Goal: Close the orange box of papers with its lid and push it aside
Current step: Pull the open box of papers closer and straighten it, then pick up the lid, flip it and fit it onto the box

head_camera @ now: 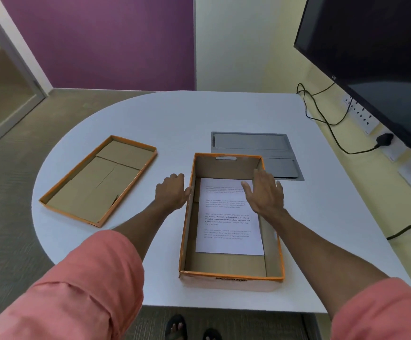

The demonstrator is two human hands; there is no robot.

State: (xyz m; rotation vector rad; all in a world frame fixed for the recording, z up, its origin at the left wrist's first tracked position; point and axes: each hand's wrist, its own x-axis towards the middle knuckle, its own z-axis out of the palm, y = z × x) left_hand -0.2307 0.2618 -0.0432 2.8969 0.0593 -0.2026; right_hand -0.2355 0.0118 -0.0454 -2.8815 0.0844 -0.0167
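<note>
Your orange box (231, 274) sits open near the front edge of the white worktop (150, 114), long side running away from you. A printed sheet of paper (229, 217) lies flat on its floor, toward the far and right part of the interior; bare cardboard shows along the near end. A slot handle is cut in the far wall.

Your left hand (171, 192) rests against the outside of the box's left wall, near the far end, with the fingers (175, 177) loosely curled and slightly apart; the thumb touches the rim. It clamps nothing. Your right hand (265, 192) is over the box's far right corner, palm down, fingers spread and empty. Whether it touches the right wall or the paper, you cannot tell from this view.

The lid (99, 179) lies upside down on the worktop, well apart to the left of the box, turned at an angle, its brown inside facing up. Nothing lies between lid and box except your left hand and forearm.

Just beyond the box, a grey hatch panel (253, 143) is set flush in the worktop. A dark monitor (376, 57) hangs at the right, with black cables (322, 119) and wall sockets (361, 114) beneath it. Both pink sleeves (81, 290) are rolled above the forearms.
</note>
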